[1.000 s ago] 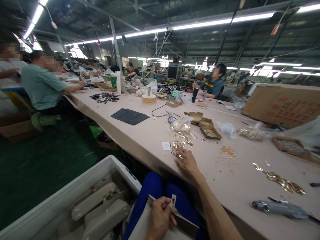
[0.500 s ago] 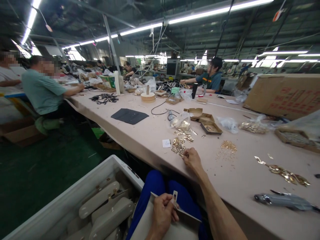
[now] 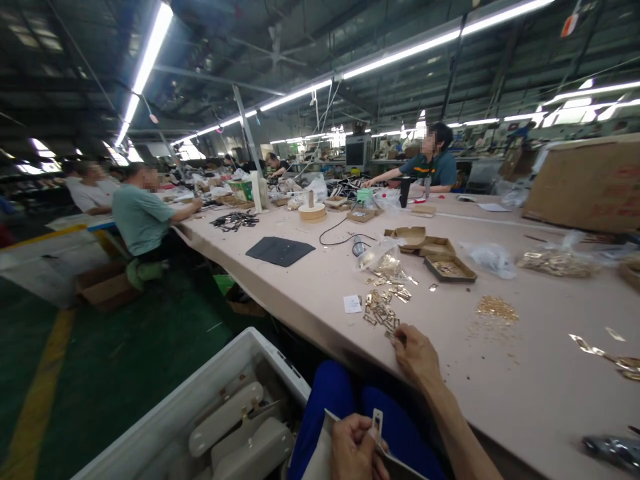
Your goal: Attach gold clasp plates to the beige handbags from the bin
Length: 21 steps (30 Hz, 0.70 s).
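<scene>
Factory hall under rows of strip lights; long pale tabletop [image 3: 500,373] crossing from lower right to middle left of the frame.

Left hand [image 3: 355,450]: bottom centre, over lap in blue trousers [image 3: 335,400]. Grip narrow, thumb and fingers pinched on slotted plate [image 3: 377,422]. Slotted plate: small, pale metal, flat, oblong, one narrow slot cut through upper half; held upright, above edge of beige panel [image 3: 317,460] lying across lap.

Right hand [image 3: 417,353]: just below centre of frame, resting on near edge of tabletop, forearm running down toward bottom right. Fingers curled, tips touching near end of gold fittings [image 3: 383,313]; grip on any single piece: cannot tell. Gold fittings: shiny, flat, small, scattered in loose line from hand up toward clear bag [image 3: 383,257] holding more of the same.

White tag [image 3: 353,304]: just left of fittings. Open cardboard trays [image 3: 445,267]: right of bag. Heap of tiny gold bits [image 3: 497,308]: right of centre, apart from hand. Black sheet [image 3: 280,251]: left of centre, lying flat. Grey tool [image 3: 613,450]: lower right corner, blurred.

White crate [image 3: 165,433]: lower left, on floor beside knees, holding beige padded parts [image 3: 235,420].

Person in green shirt [image 3: 143,217]: seated at left end of tabletop. Person in dark top [image 3: 433,167]: seated at far side, upper right of centre, arm stretched over tabletop.
</scene>
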Each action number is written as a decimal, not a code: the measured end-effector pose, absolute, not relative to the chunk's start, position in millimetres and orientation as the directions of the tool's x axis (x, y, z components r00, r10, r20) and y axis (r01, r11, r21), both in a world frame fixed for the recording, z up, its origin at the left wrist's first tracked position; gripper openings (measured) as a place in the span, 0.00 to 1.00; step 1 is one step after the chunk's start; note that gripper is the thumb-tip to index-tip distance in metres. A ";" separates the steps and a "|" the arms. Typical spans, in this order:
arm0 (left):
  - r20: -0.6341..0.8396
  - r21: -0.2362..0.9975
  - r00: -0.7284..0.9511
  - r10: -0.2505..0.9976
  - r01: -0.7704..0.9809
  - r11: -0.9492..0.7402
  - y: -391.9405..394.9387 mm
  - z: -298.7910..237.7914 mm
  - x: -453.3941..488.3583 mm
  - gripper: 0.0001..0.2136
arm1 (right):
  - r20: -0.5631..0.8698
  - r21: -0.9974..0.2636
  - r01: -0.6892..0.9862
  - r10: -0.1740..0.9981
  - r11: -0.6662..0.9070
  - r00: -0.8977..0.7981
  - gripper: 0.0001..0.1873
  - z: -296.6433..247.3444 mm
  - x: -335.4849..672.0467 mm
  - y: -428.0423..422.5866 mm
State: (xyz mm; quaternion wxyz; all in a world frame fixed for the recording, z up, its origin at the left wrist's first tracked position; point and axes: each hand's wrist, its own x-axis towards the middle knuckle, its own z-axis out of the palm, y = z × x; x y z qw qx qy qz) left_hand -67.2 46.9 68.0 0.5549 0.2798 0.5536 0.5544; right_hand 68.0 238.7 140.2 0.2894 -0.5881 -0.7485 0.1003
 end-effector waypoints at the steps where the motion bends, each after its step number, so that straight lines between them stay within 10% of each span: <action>1: -0.304 0.924 -0.237 0.923 -0.309 0.225 46.2 71.1 -66.5 0.27 | 0.317 -0.513 0.808 0.939 0.288 -0.134 0.04 138.2 69.1 241.5; 21: -0.263 0.947 -0.251 0.931 -0.251 0.200 43.2 94.8 -68.3 0.20 | 0.257 -0.887 0.385 0.965 0.256 -0.050 0.10 139.4 97.2 238.4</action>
